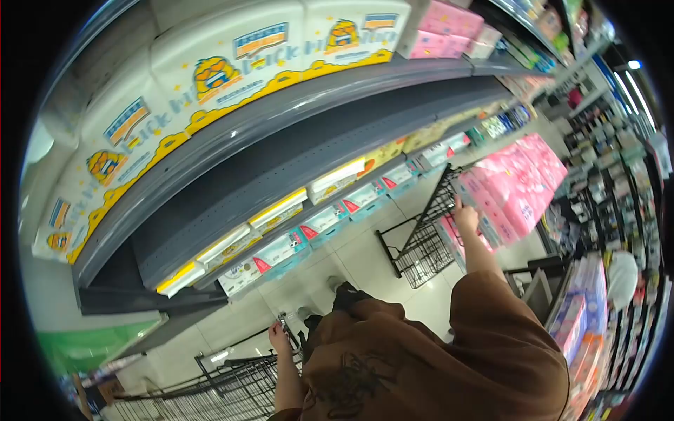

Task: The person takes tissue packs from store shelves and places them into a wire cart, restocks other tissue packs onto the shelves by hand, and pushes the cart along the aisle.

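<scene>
My right hand [466,217] reaches out over a black wire cart [427,242], its fingers closed at the cart's upper edge against pink packs. A large pink flower-printed pack [523,179] rests on top of that cart, just beyond my fingers. Part of the grip is hidden, and the fingertips are small. My left hand [278,335] hangs low at my other side, fingers loosely bent and apart, with nothing seen in it. Close beside it is the corner of a second wire cart [232,382].
A grey shelf unit [295,151] curves along my left. White tissue packs with yellow cartoon figures [217,77] fill its upper shelf. Boxes with red and teal print [323,223] line the bottom. Purple and orange packs [579,326] are stacked at my right. Tiled floor [365,256] lies between.
</scene>
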`<move>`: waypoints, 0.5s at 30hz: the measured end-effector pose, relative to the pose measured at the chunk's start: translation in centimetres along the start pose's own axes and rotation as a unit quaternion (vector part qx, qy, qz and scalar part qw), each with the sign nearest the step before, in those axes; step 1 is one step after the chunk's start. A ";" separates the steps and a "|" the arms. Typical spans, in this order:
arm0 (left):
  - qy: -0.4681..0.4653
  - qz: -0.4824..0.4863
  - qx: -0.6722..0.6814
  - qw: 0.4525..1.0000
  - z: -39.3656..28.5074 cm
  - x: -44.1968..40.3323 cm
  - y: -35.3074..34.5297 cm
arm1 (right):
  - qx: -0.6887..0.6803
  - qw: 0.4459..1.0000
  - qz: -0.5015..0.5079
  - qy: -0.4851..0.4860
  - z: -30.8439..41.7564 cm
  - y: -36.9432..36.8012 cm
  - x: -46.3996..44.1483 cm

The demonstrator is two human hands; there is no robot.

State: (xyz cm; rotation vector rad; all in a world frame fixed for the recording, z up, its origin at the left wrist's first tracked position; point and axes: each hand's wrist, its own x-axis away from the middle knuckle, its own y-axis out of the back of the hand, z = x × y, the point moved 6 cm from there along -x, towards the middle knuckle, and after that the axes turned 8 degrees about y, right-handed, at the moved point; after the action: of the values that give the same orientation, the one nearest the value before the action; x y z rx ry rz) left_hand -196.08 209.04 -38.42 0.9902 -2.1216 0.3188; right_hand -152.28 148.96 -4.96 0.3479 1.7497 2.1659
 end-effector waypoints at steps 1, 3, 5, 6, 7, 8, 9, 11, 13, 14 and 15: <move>0.019 -0.014 0.080 0.997 -0.7 1.2 -1.6 | 0.015 1.000 0.003 0.014 -1.0 -1.5 0.4; 0.086 0.026 0.032 0.995 0.9 1.3 -3.3 | -0.040 0.997 -0.057 0.030 0.7 -0.7 4.5; 0.085 0.124 -0.075 0.986 6.4 -2.6 -3.5 | -0.059 0.997 -0.045 0.035 2.0 -0.3 7.7; 0.087 0.127 -0.105 0.983 3.9 0.3 -4.4 | -0.065 0.996 -0.045 0.038 2.2 -0.6 9.0; 0.113 0.122 -0.108 0.980 3.1 0.8 -4.8 | -0.071 0.996 -0.043 0.043 2.4 -0.9 10.1; 0.138 0.113 -0.110 0.978 2.9 0.9 -4.9 | -0.087 0.994 -0.032 0.057 2.9 -1.0 11.4; 0.163 0.103 -0.111 0.975 2.5 1.0 -5.1 | -0.105 0.992 -0.020 0.072 3.3 -0.9 12.7; 0.141 0.141 -0.177 0.964 2.5 -2.1 -4.6 | -0.101 0.989 0.059 0.095 3.0 -1.4 14.9; 0.092 0.144 -0.218 0.961 1.4 -3.7 -5.7 | -0.130 0.965 0.101 0.206 5.2 3.2 18.5; 0.082 0.157 -0.233 0.956 0.1 -3.7 -6.8 | -0.173 0.950 0.037 0.256 6.1 7.8 19.9; 0.076 0.165 -0.248 0.951 -1.1 -3.0 -7.1 | -0.217 0.927 -0.022 0.306 6.6 11.8 21.5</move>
State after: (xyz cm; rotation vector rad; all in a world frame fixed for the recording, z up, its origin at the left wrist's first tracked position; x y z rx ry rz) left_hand -189.02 206.51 -40.41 0.3094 -2.0720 0.0110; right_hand -170.60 161.32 7.51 -0.5285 1.4322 2.7243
